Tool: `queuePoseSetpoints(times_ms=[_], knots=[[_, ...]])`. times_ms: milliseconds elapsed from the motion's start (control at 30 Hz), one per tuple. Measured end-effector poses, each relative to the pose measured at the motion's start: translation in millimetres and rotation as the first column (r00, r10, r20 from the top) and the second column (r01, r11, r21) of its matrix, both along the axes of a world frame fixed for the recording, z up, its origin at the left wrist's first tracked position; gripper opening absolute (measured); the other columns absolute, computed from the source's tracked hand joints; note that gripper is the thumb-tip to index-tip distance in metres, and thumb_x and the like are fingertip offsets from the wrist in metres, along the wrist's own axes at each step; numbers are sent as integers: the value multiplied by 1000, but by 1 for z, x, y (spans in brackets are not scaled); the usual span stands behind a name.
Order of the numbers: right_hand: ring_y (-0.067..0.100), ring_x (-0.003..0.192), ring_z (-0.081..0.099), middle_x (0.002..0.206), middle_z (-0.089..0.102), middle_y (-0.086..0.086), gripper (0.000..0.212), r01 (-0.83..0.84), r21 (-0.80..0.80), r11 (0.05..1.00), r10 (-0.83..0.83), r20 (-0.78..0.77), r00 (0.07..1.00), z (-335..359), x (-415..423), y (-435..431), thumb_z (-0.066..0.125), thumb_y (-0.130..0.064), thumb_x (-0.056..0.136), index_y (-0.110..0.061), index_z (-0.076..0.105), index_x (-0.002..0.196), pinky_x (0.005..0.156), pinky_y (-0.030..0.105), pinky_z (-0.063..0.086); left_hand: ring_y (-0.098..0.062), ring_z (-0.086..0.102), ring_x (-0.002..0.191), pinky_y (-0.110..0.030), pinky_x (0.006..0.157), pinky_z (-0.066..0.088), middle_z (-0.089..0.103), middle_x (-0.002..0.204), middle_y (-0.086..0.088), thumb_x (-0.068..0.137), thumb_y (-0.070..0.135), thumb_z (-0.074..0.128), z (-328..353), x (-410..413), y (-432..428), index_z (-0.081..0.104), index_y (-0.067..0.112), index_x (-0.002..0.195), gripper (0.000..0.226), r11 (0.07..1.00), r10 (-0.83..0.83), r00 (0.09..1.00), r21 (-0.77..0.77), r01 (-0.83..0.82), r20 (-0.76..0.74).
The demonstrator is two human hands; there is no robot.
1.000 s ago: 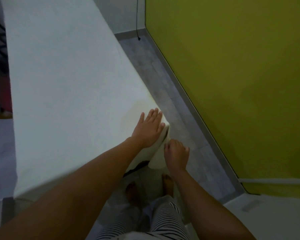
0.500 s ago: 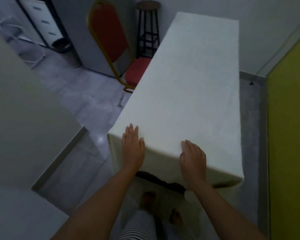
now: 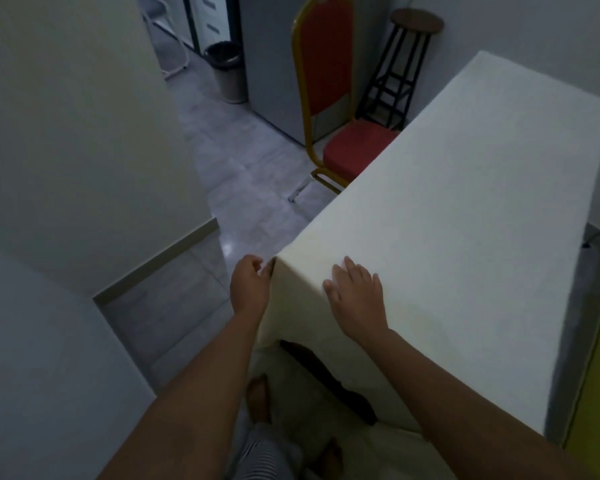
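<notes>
My left hand (image 3: 252, 289): left the top and pinched the corner drape of the cream-white fabric tablecloth (image 3: 465, 237).
My right hand (image 3: 357, 299): stayed flat, fingers straight, on top.
Meaning: corner-straightening had begun, I judged.

A long table (image 3: 329, 375) stands on the grey floor (image 3: 250, 174). A white cloth (image 3: 465, 237) covers its top and hangs over the near end. The right hand (image 3: 359, 299) lies flat on it.

Two bare forearms reaching forward from the lower edge, left hand (image 3: 250, 287) back up, fingers curled inward toward the thumb, grip unclear, right hand (image 3: 357, 296) just to its right, palm down and flat, fingers straight, slightly spread
</notes>
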State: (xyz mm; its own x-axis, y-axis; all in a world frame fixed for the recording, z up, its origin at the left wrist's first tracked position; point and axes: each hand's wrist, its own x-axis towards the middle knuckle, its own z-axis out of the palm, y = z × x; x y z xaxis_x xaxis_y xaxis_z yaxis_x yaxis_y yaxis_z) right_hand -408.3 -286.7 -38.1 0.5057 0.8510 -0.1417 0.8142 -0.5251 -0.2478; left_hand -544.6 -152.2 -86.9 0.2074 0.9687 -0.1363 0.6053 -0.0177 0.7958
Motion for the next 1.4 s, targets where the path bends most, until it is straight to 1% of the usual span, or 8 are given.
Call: queuePoseSetpoints(times_ms=[233,367,500,700,867,1133,1300,1400], knots=[[28,132,39,146,43,11,49,51,82,995,-54,33,998,-9,-10,46,27,-39,96,-14,50,132,110,47,27,-25,55,63,-29,54,33,53,58,-4,95,26,51,-1,1,36,48,12,55,42,985,-168,983,-54,164,-73],[28,125,47,138,51,10,50,106,122,987,-115,67,991,-15,-12,49,25,-39,94,-15,54,127,104,43,36,-28,65,88,-27,72,45,71,98,-17,100,20,44,-13,4,34,69,9,111,30,925,-366,930,-99,367,31],[25,120,50,135,54,8,42,143,142,980,-158,101,982,-16,-16,52,32,-35,95,-16,57,124,100,41,39,-28,65,97,-24,74,42,71,107,-15,95,10,47,-19,3,36,68,12,115,29,892,-434,899,-113,437,55],[25,120,50,134,56,7,44,139,162,977,-156,99,983,-19,-15,52,31,-36,94,-17,58,122,100,42,40,-24,64,90,-34,78,51,70,97,-10,92,22,57,-21,-25,41,69,11,101,18,929,-365,930,-89,360,-46],[25,120,50,133,56,6,44,126,190,974,-148,104,983,-21,-14,51,30,-37,95,-17,59,122,99,42,39,-20,51,74,-34,64,40,52,73,0,87,19,59,-17,-45,0,52,13,74,16,981,-185,975,31,190,-125],[27,129,40,143,46,9,52,44,130,991,-50,42,998,-17,-8,42,23,-41,95,-16,50,132,105,44,31,-29,62,85,-36,71,50,63,95,-9,91,21,50,-22,-3,-29,47,11,106,18,962,-261,915,-158,221,-307],[27,134,36,149,38,7,65,-148,70,986,148,4,989,-14,19,28,13,-52,89,-20,43,137,106,44,31,-25,51,69,-30,56,30,51,77,-7,86,9,51,-14,-25,-36,43,11,81,10,984,173,977,-22,-177,-122],[29,132,38,148,40,7,65,-188,74,979,187,23,982,-13,25,26,14,-53,89,-20,44,136,103,44,34,-26,48,72,-34,60,37,48,87,-7,85,8,51,-12,-18,-51,42,11,79,11,978,207,972,32,-205,-109]])
